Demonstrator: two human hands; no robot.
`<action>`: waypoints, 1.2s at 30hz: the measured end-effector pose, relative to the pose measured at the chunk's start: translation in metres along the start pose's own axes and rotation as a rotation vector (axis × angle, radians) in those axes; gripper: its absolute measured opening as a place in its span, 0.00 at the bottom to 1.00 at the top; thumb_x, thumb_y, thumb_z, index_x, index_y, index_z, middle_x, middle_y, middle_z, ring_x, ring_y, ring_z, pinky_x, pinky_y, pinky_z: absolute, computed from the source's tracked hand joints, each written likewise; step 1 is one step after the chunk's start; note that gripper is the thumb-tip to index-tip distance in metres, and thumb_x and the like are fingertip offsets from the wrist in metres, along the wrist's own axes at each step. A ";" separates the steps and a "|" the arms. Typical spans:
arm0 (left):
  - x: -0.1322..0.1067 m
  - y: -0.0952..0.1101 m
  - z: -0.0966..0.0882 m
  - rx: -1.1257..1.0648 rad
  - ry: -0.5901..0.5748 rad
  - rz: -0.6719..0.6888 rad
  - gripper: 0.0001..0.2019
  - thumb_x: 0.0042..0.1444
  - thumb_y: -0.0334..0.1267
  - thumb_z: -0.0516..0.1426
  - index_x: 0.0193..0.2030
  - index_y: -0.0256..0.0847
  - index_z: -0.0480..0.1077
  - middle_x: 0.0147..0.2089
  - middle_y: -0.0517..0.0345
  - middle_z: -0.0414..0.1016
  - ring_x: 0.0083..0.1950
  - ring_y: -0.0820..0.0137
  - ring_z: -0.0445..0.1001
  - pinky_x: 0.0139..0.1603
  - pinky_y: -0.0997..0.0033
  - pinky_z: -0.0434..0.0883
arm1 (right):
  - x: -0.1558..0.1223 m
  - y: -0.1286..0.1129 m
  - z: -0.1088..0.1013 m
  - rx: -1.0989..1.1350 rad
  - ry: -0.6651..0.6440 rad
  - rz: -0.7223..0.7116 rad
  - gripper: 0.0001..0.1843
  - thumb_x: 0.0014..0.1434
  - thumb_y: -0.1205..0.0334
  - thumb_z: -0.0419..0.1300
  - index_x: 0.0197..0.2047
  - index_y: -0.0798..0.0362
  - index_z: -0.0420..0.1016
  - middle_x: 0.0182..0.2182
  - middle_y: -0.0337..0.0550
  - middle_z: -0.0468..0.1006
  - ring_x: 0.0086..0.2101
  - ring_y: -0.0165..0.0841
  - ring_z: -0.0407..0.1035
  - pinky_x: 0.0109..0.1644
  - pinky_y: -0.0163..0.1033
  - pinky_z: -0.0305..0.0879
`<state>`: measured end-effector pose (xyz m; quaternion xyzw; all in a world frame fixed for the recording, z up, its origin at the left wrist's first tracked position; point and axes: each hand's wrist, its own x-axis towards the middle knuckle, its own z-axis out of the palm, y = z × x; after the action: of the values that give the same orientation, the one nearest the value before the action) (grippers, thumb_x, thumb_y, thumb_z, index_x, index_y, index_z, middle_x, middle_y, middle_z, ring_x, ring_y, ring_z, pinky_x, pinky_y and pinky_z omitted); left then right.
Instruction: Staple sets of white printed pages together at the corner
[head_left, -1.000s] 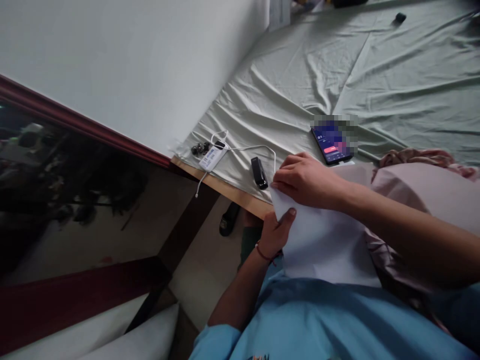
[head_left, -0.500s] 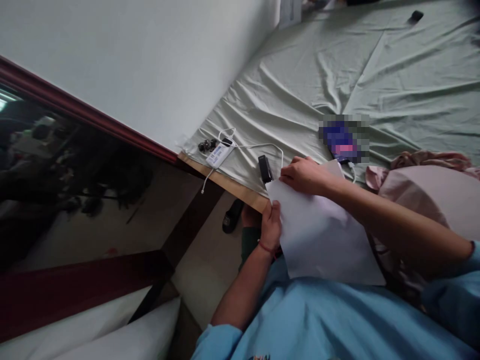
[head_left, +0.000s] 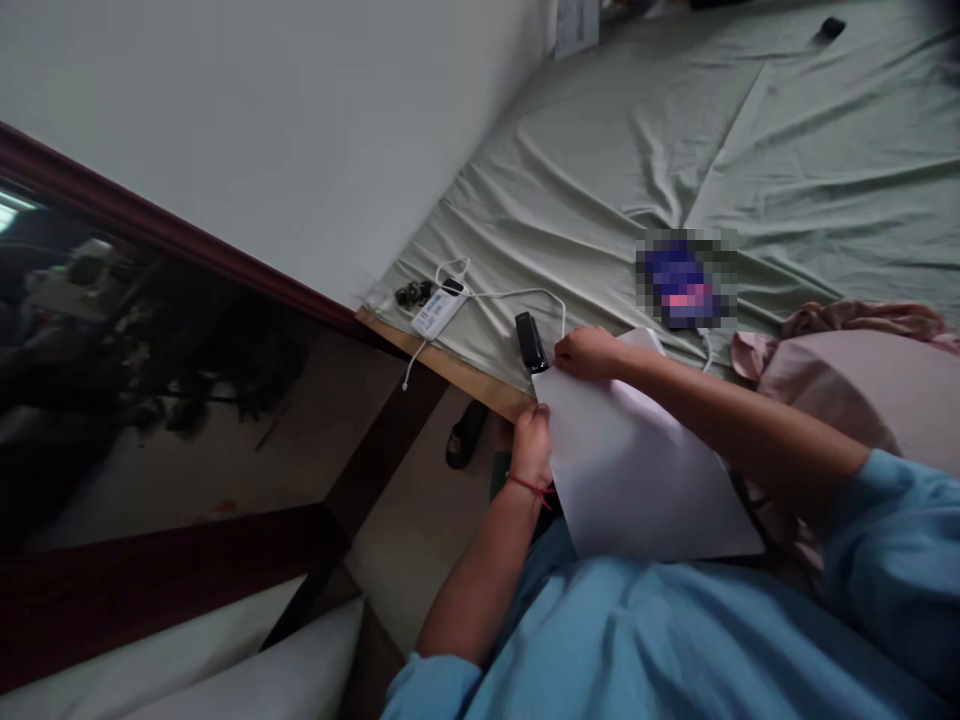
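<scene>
A white sheet of paper [head_left: 637, 465] lies across my lap at the edge of a bed. My left hand [head_left: 531, 440], with a red thread round the wrist, grips the sheet's near-left edge. My right hand [head_left: 592, 352] is closed on the paper's far corner, close to a small black device [head_left: 530, 341] on the bedsheet. A phone with a lit, blurred screen [head_left: 684, 280] lies just beyond the paper.
A pale green sheet [head_left: 675, 150] covers the bed. A white charger block [head_left: 437, 311] with cable and dark earbuds [head_left: 412, 293] sit near the wooden bed edge [head_left: 450, 365]. A pink pillow [head_left: 847, 390] is at right, a black sandal [head_left: 465, 435] on the floor.
Both hands have slid the paper a little toward the bed's edge. My left hand moved up the sheet's edge, and my right hand closed on the far corner.
</scene>
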<state>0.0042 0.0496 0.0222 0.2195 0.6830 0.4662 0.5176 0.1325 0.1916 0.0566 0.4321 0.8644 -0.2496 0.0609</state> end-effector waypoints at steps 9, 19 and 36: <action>-0.001 -0.002 0.000 -0.072 -0.027 0.006 0.13 0.48 0.45 0.63 0.32 0.38 0.70 0.29 0.56 0.73 0.37 0.62 0.77 0.44 0.64 0.73 | 0.004 -0.002 -0.006 0.015 -0.018 -0.008 0.21 0.70 0.59 0.52 0.54 0.51 0.85 0.54 0.57 0.85 0.54 0.49 0.78 0.52 0.46 0.69; -0.001 0.005 0.004 -0.144 0.000 -0.073 0.16 0.41 0.45 0.61 0.33 0.35 0.71 0.27 0.56 0.73 0.33 0.63 0.76 0.42 0.62 0.72 | 0.012 -0.001 -0.008 0.028 0.016 -0.003 0.20 0.71 0.59 0.53 0.53 0.52 0.86 0.53 0.59 0.85 0.55 0.50 0.78 0.54 0.47 0.69; 0.001 -0.007 0.002 -0.214 0.014 -0.049 0.13 0.40 0.41 0.65 0.29 0.34 0.72 0.29 0.54 0.76 0.32 0.68 0.73 0.42 0.66 0.71 | -0.003 -0.001 -0.001 0.001 0.430 -0.104 0.16 0.71 0.59 0.56 0.53 0.51 0.83 0.53 0.54 0.83 0.61 0.51 0.65 0.60 0.54 0.59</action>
<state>0.0067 0.0475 0.0154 0.1430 0.6381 0.5252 0.5446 0.1336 0.1890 0.0592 0.4301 0.8786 -0.1550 -0.1380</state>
